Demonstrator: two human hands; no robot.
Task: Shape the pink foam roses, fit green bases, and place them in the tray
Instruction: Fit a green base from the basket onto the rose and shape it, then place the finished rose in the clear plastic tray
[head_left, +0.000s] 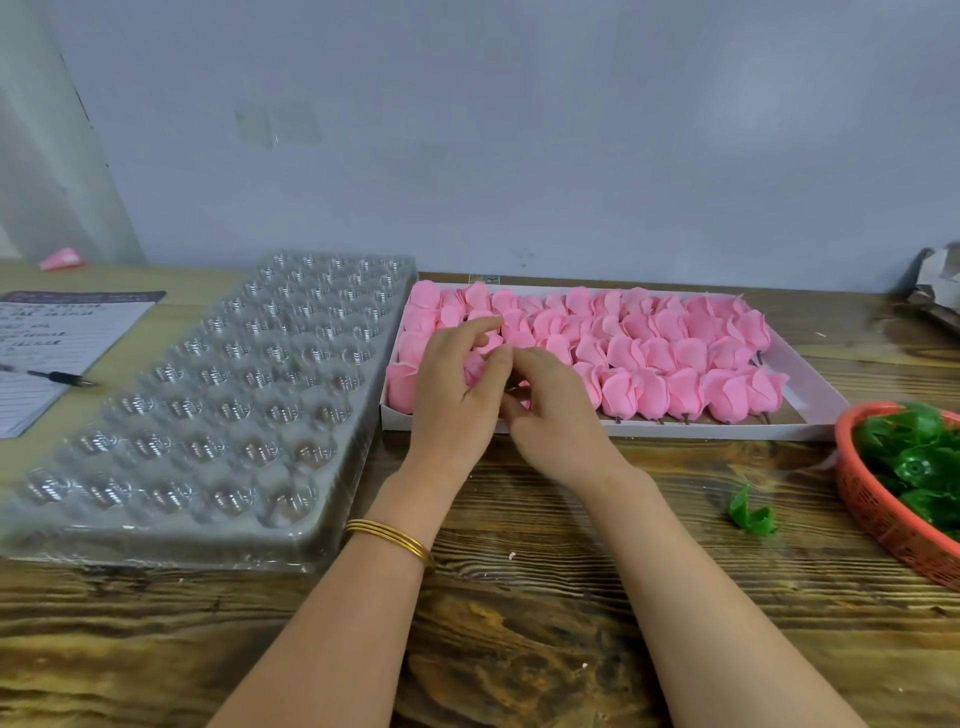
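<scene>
While a pen (62, 376) rests on paper (47, 353) at the tabletop's left edge, the clear tray (332, 540) lies just beside them. Over the front left corner of the white box (810, 400) of pink foam roses (649, 343), the left grip (457, 400) and right grip (556, 421) meet, both curled round one rose (477, 366). A loose green base (750, 514) lies near the orange basket (883, 514) of green bases (914, 457) at the right edge.

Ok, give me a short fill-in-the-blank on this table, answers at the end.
The pink roses fill a shallow box coloured ____.
Every cell of the clear tray is ____.
Gold bangles circle the ____ wrist.
The basket holds ____ bases.
Missing words: white, empty, left, green.
</scene>
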